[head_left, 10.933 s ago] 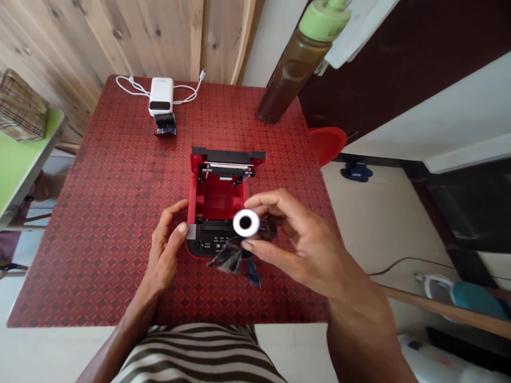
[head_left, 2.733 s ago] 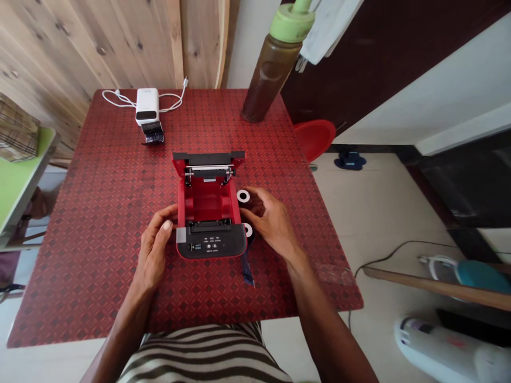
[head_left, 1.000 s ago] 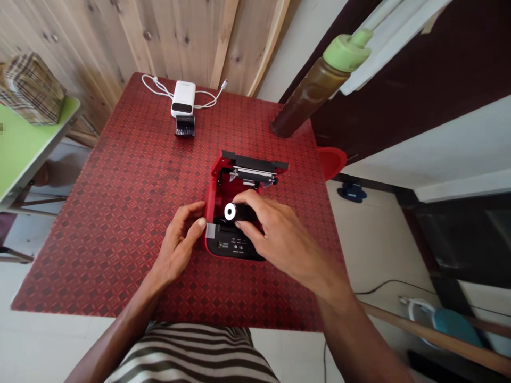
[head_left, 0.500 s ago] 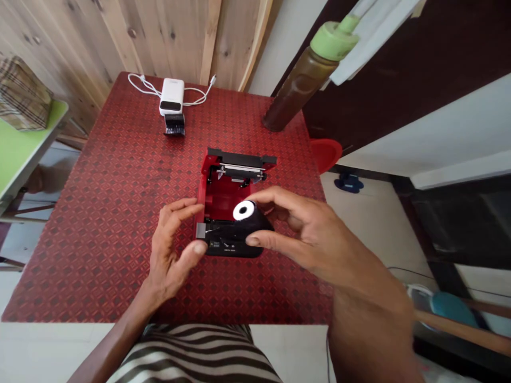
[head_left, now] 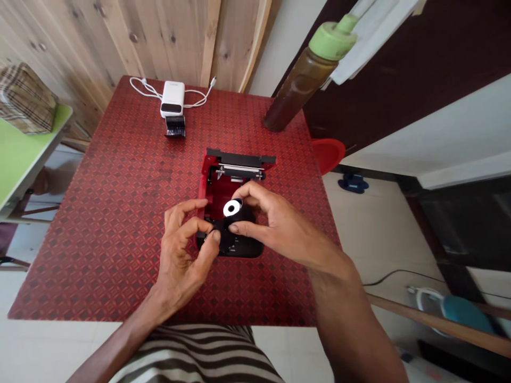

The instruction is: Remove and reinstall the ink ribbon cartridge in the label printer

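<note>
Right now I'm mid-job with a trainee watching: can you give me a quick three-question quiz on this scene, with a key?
1. Multiple choice: what is the right hand gripping?
A) the cable
B) the roll
C) the pouch

2. True or false: the lid of the printer stands open.

3. Short answer: seen from the wearer, what stands near the far right corner of the table?

Key
1. B, the roll, its white end facing left.
2. True; the lid is raised on the far side.
3. The bottle, which has a green cap.
</note>
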A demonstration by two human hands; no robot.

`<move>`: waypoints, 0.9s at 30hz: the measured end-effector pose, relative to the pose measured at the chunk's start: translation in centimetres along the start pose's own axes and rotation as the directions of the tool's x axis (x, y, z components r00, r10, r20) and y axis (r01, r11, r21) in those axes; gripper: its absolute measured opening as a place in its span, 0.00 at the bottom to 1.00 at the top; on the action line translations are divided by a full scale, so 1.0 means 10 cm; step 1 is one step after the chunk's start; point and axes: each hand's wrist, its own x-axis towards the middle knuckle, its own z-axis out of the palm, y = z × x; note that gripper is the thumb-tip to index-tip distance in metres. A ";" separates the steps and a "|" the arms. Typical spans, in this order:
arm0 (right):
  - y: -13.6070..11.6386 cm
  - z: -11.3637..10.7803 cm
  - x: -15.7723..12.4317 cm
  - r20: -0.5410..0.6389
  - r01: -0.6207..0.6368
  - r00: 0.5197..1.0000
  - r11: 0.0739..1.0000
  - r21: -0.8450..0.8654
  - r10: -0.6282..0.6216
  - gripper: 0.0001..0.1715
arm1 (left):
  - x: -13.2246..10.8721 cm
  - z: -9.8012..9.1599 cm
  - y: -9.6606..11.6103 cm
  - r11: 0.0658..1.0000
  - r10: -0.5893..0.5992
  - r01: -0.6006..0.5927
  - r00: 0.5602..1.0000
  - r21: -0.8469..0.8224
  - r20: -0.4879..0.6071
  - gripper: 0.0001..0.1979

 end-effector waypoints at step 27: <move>-0.32 0.38 0.30 0.017 -0.048 0.994 0.585 -0.810 0.105 0.16 | -0.04 0.02 -0.05 0.999 0.028 -0.026 0.998 0.046 -0.047 0.09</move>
